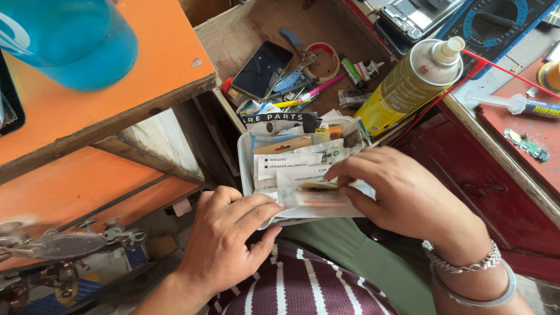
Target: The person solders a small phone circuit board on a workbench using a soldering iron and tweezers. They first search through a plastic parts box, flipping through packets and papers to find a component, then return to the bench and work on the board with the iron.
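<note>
Two orange shelves stand at left beside a cluttered wooden tray holding a phone, with a yellow spray can nearby. Left hand grips the clear plastic box on the lap, fingers curled over its edge. Right hand pinches small labelled packets inside.

Yellow spray can beside open drawer; black phone, tape roll inside; blue water jug on orange shelf; multimeter behind.
</note>
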